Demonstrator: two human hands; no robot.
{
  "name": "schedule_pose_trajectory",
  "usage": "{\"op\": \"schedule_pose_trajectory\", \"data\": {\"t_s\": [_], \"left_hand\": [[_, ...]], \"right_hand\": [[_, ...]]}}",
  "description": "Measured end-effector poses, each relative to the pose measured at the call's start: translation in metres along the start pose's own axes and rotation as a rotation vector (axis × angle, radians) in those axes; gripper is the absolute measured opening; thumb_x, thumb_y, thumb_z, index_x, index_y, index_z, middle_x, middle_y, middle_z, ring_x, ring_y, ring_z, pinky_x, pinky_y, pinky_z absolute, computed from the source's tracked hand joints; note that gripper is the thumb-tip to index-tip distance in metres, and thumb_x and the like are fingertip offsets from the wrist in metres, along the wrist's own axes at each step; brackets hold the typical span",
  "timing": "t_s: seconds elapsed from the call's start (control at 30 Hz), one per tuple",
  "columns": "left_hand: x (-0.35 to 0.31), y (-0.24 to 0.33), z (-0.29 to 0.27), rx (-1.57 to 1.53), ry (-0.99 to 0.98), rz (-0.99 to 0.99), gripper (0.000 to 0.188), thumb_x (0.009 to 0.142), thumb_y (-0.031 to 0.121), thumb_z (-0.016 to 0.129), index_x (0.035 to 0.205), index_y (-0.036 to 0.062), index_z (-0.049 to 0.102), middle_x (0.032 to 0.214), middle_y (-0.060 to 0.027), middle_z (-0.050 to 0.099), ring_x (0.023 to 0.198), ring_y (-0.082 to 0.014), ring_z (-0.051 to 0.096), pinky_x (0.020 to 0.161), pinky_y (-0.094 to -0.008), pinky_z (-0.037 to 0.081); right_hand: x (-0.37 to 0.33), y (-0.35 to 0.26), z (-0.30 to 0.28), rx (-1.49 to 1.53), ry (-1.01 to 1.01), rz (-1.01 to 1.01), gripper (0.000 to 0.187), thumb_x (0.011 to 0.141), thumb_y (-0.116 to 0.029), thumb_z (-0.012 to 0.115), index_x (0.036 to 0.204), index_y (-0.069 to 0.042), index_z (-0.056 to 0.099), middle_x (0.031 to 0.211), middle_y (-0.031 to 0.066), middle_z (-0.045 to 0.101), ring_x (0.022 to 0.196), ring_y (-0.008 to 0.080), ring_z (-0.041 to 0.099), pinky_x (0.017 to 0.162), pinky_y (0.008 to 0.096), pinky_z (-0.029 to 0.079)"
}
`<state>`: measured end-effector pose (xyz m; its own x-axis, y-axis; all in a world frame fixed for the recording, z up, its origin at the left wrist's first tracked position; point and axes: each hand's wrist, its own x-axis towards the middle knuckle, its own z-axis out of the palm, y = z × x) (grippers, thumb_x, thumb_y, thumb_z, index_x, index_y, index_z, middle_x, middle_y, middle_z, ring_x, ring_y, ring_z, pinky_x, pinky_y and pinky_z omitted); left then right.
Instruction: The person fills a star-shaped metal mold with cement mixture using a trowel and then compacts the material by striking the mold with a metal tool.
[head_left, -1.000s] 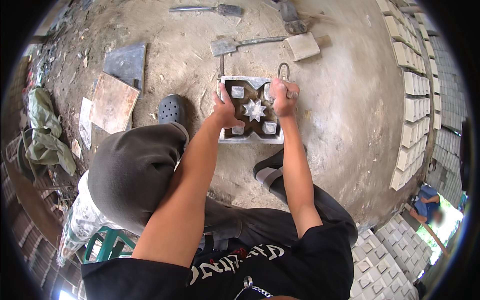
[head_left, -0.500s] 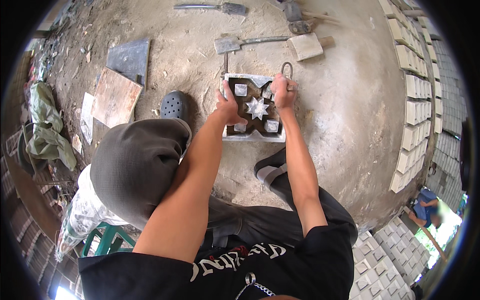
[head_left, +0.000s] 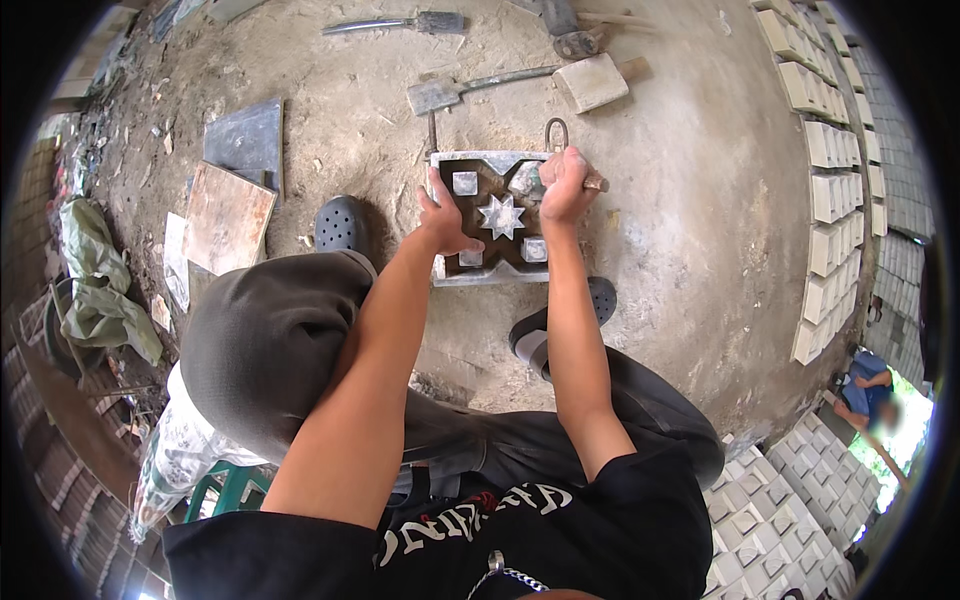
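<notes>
A: Position of the mould (head_left: 510, 160)?
B: Set on the bare ground (head_left: 680, 200); its metal star (head_left: 502, 217) is taken as clock centre, 12 being away from the body.
A: Possible faults from here?
B: A slip of the brown handle (head_left: 598, 184) is judged the main risk: were its grip loosened, the star could be knocked or the left thumb (head_left: 472, 246) struck. Were pressure eased at 9, the mould could be turned out of place.
A: Hand pose?
B: Left hand (head_left: 443, 222): laid at 9 o'clock, fingers and thumb held apart, thumb reaching the 7 o'clock block (head_left: 471, 259); forearm brought in from 7. Right hand (head_left: 566, 190): curled at 2, clamped round the handle; forearm from 5. A pale lump (head_left: 524, 180) is noted at 1, beside the fist; whether it is joined to the handle cannot be told.
</notes>
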<state>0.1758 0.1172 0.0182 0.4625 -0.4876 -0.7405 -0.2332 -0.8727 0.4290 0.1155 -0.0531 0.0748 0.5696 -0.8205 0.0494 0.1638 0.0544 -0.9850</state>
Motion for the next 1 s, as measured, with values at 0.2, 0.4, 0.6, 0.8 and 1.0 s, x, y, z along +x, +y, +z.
{"op": "schedule_pose_trajectory", "data": {"t_s": [0.2,0.4,0.6,0.8,1.0], "left_hand": [[-0.004,-0.005,0.005,0.021,0.007,0.025,0.159,0.053,0.043,0.091,0.134,0.0044,-0.040,0.142,-0.0460,-0.009,0.129,-0.0568,0.031,0.109,-0.0475,0.031],[0.003,0.003,0.010,0.012,0.040,0.061,0.158,0.053,0.043,0.091,0.135,0.0048,-0.039,0.141,-0.0467,-0.008,0.129,-0.0573,0.030,0.109,-0.0466,0.032],[-0.001,0.000,-0.011,0.024,-0.092,-0.002,0.160,0.054,0.049,0.089,0.128,-0.0068,-0.041,0.140,-0.0471,-0.014,0.137,-0.0563,0.005,0.113,-0.0463,0.023],[-0.004,0.008,0.000,0.005,-0.015,-0.004,0.158,0.054,0.042,0.091,0.134,0.0066,-0.040,0.143,-0.0451,-0.009,0.131,-0.0564,0.027,0.110,-0.0476,0.029],[-0.003,0.014,-0.001,0.029,-0.029,0.022,0.158,0.054,0.044,0.090,0.134,0.0031,-0.040,0.141,-0.0473,-0.007,0.129,-0.0573,0.029,0.109,-0.0474,0.031]], "right_hand": [[0.006,-0.003,0.014,-0.010,0.012,0.120,0.039,0.089,-0.019,0.047,0.053,-0.007,0.038,0.049,-0.0036,0.040,0.046,0.0054,0.037,0.044,0.0265,0.026],[-0.015,0.038,0.001,-0.200,0.155,-0.126,0.041,0.090,-0.018,0.051,0.051,-0.013,0.037,0.050,-0.0022,0.041,0.045,0.0086,0.038,0.044,0.0272,0.028],[-0.017,-0.012,0.016,0.174,0.201,0.052,0.040,0.091,-0.019,0.044,0.053,-0.009,0.036,0.051,-0.0033,0.036,0.047,0.0079,0.033,0.046,0.0274,0.025],[-0.003,0.018,0.004,-0.056,0.106,0.009,0.042,0.089,-0.019,0.050,0.051,-0.010,0.036,0.049,-0.0008,0.041,0.045,0.0095,0.037,0.045,0.0287,0.028],[-0.012,0.020,0.003,-0.001,0.187,-0.272,0.040,0.089,-0.021,0.048,0.053,-0.007,0.040,0.053,-0.0012,0.044,0.050,0.0059,0.039,0.045,0.0268,0.027]]}}
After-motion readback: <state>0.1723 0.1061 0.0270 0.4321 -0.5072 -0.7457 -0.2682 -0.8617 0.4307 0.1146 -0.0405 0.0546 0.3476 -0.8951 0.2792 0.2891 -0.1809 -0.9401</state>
